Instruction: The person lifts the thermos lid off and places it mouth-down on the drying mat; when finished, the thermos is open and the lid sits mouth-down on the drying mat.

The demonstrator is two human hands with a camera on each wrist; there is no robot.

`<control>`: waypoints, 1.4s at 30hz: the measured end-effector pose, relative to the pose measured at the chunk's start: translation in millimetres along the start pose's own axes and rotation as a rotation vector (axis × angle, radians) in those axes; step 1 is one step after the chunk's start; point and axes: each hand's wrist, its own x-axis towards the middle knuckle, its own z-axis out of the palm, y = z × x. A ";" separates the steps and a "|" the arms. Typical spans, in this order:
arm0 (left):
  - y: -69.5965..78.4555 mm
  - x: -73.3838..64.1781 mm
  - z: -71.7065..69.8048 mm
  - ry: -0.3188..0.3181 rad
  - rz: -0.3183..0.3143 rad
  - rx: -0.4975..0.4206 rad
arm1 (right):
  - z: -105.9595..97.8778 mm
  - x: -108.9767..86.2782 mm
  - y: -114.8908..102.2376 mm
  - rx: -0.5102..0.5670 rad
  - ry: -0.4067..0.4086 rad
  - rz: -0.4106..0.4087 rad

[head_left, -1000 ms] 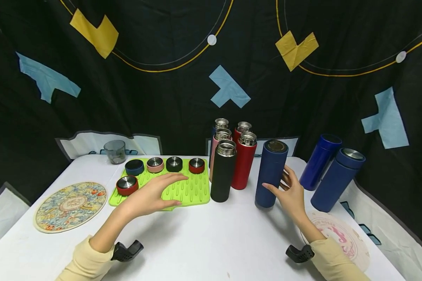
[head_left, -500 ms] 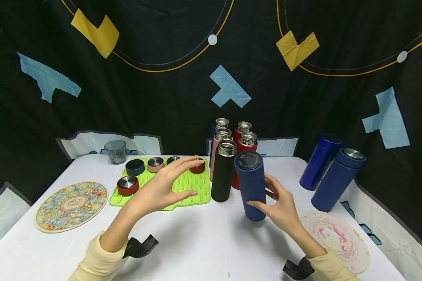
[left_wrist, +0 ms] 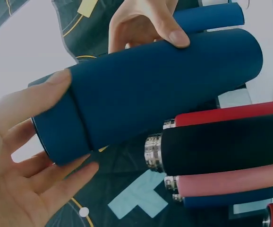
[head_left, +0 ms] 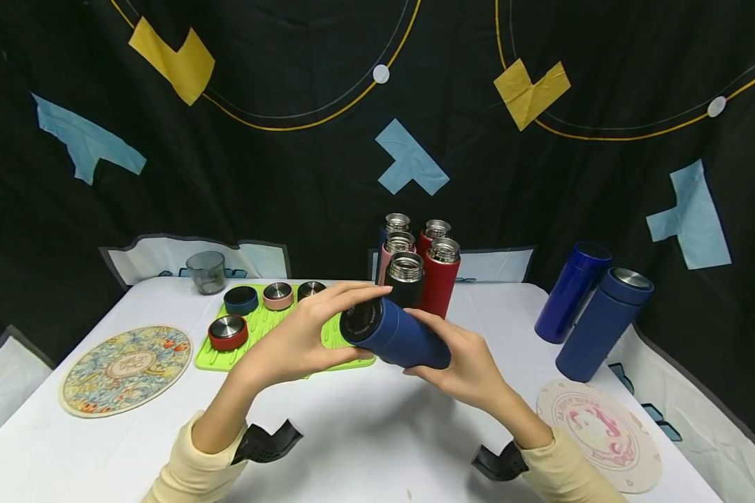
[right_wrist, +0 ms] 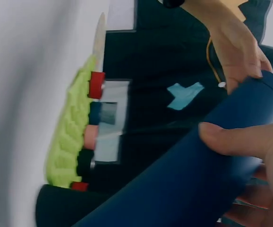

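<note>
A dark blue thermos flask (head_left: 412, 339) is held in the air, tilted almost flat, its lid end pointing left. My right hand (head_left: 468, 360) grips the body near the base. At the other end my left hand (head_left: 296, 342) has its thumb and fingers around the lid (left_wrist: 58, 123), with the thumb on its side in the left wrist view. A thin seam parts lid from body. Behind the flask stand several lidless flasks: a black one (head_left: 406, 279), a pink one (head_left: 386, 262), red ones (head_left: 439, 286) and a blue one mostly hidden.
Lids, among them a red one (head_left: 228, 332) and a pink one (head_left: 278, 295), lie on a green mat (head_left: 270, 325). Two lidded blue flasks (head_left: 604, 325) stand at right. Round mats (head_left: 128, 370) lie at both sides; a grey glass (head_left: 206, 271) stands back left.
My right hand has lifted the blue flask off the table, brought it left and tipped it over. My left hand has moved right and taken hold of its lid end.
</note>
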 end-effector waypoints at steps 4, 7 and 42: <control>-1.4 -3.0 -3.9 0.034 0.047 0.020 | 0.7 12.2 -2.7 -0.031 -0.063 -0.016; -3.1 -3.5 -3.7 0.064 0.098 0.009 | 0.1 21.3 -2.0 0.054 -0.127 -0.015; -6.1 -1.3 8.7 0.171 0.005 0.011 | -3.2 32.2 -4.3 0.048 -0.038 -0.090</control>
